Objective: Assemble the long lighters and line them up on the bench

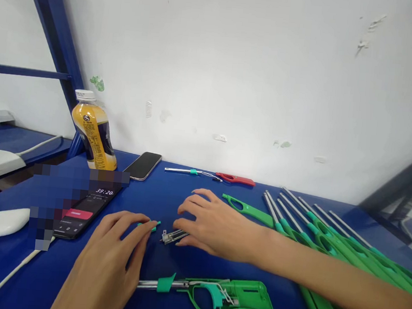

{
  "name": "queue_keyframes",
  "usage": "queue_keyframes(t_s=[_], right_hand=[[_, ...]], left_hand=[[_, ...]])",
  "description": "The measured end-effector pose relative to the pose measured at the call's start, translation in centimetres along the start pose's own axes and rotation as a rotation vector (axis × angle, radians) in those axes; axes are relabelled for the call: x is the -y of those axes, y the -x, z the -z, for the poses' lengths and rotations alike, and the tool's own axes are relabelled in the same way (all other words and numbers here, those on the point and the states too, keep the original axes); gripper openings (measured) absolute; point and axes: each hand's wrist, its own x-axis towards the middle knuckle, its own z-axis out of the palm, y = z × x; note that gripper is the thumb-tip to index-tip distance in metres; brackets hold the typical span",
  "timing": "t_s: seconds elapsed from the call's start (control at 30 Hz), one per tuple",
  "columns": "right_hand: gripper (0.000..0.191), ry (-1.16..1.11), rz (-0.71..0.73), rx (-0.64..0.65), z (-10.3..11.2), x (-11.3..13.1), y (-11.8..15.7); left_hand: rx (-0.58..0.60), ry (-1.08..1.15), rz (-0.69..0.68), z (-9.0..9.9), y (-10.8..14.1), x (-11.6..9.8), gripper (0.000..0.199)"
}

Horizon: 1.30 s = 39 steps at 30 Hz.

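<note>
My left hand (111, 250) pinches a small teal plastic piece (154, 227) between thumb and fingertips. To its right, the thumb and forefinger of my right hand (217, 223) close around a small clear-and-metal lighter part (173, 236); its far end is hidden by the fingers. Below both hands lies an opened green utility lighter (247, 294), with its teal trigger (217, 295), white wires and metal tube exposed. A loose green handle half (253, 211) rests beyond my right forearm.
Several green long-neck lighters (349, 251) lie piled at right, partly under my forearm. A red lighter handle (235, 179) with a metal tube lies near the wall. At left are a phone (91, 206), another phone (145, 165), a yellow bottle (93, 131) and white cables (16, 270).
</note>
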Motion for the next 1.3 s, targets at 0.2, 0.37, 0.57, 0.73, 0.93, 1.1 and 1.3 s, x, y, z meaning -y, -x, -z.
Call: queue_keyframes(t_s=[0.2,0.37,0.57,0.73,0.93,1.1,1.3], right_hand=[[0.014,0.124,0.047,-0.013,-0.9,1.2,-1.8],[0.01,0.157,-0.035,-0.035,2.2,0.7,0.8],[0.013,0.049,-0.208,-0.146,5.5,1.7,7.7],[0.025,-0.077,-0.43,-0.303,5.5,5.2,13.0],[0.018,-0.01,-0.591,-0.454,3.0,8.2,15.4],[0.027,-0.074,-0.688,-0.502,2.8,8.6,13.0],[0.011,-0.345,-0.838,-0.512,4.5,7.9,9.3]], left_hand=[[0.118,-0.006,-0.041,-0.8,-0.6,1.9,0.035],[0.248,0.011,-0.068,-1.4,-1.1,2.6,0.027],[0.362,0.033,-0.002,-3.0,-1.8,2.3,0.026],[0.408,0.063,0.033,-3.0,-2.1,2.3,0.031],[0.379,0.067,0.089,-1.5,-3.7,-0.4,0.033],[0.341,0.197,0.126,1.1,-6.5,-4.6,0.026],[0.287,0.657,0.238,3.8,-8.7,-8.2,0.025]])
